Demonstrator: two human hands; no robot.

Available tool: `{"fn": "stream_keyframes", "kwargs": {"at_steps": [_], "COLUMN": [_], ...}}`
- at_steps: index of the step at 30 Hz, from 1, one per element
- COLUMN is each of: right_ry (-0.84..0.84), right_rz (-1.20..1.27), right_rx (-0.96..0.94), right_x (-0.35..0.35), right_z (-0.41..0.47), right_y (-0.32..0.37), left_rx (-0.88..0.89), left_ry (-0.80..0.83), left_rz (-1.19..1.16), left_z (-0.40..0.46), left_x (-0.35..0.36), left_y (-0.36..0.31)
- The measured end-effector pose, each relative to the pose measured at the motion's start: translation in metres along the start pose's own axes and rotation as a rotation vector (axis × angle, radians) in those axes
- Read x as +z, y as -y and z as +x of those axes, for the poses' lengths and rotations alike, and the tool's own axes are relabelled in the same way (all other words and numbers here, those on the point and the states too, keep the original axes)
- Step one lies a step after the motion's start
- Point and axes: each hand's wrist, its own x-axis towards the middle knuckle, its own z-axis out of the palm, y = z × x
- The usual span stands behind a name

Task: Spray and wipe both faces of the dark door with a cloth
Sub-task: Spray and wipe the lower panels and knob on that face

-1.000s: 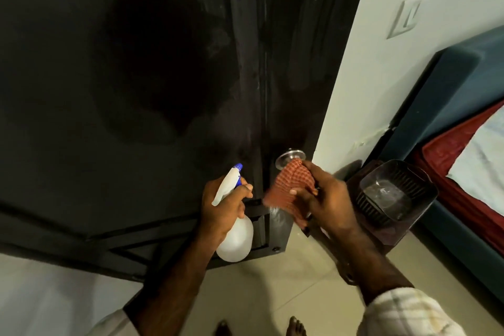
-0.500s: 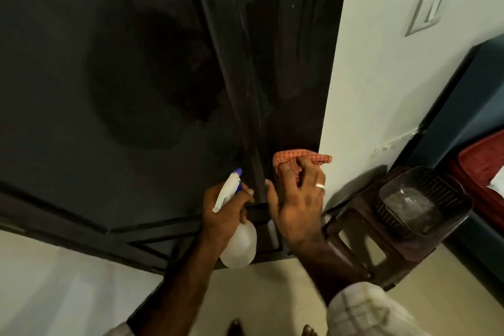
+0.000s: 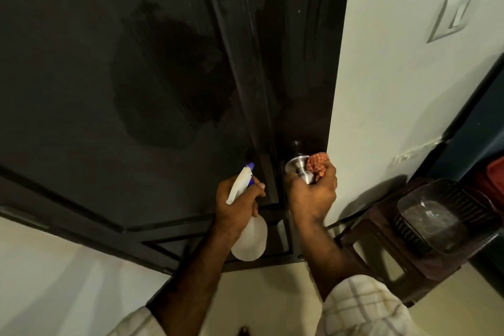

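The dark door (image 3: 81,90) fills the upper left, with a large darker wet patch (image 3: 169,84) on its panel and wipe streaks near its right edge. My left hand (image 3: 237,204) grips a white spray bottle (image 3: 249,237) with a blue nozzle tip, its nozzle aimed at the door. My right hand (image 3: 311,194) holds the bunched orange checked cloth (image 3: 317,165) and curls round the silver door knob (image 3: 298,170) at the door's right edge.
A pale wall (image 3: 395,90) with a switch plate (image 3: 452,15) stands right of the door. A dark brown stool (image 3: 403,262) carrying a dark basket (image 3: 436,221) sits close to my right arm. A dark blue bed frame (image 3: 474,128) runs along the far right. Beige floor tiles (image 3: 54,281) lie below.
My right hand dropped from pressing the cloth flat on the door above the knob and now curls round the knob with the cloth bunched. The left hand with the bottle barely moved.
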Motion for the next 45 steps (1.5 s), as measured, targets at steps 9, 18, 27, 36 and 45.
{"fn": "stream_keyframes", "kwargs": {"at_steps": [9, 18, 27, 36, 45], "right_ry": [0.648, 0.047, 0.394, 0.251, 0.169], "right_rz": [0.812, -0.494, -1.474, -0.767, -0.329], "right_rx": [0.705, -0.573, -1.422, -0.948, -0.181], "right_x": [-0.023, -0.014, -0.031, -0.022, -0.058], "right_z": [0.006, 0.022, 0.048, 0.052, 0.045], "right_y": [-0.005, -0.013, 0.011, 0.000, 0.023], "left_rx": [-0.092, -0.140, -0.210, -0.185, -0.100], "left_ry": [-0.022, -0.062, -0.043, -0.071, -0.085], "left_rz": [-0.037, -0.104, -0.100, -0.149, -0.075], "left_z": [0.006, 0.010, 0.024, 0.023, 0.011], "left_x": [-0.015, -0.019, 0.003, 0.016, -0.012], "left_y": [0.009, 0.004, 0.001, -0.007, -0.019]}}
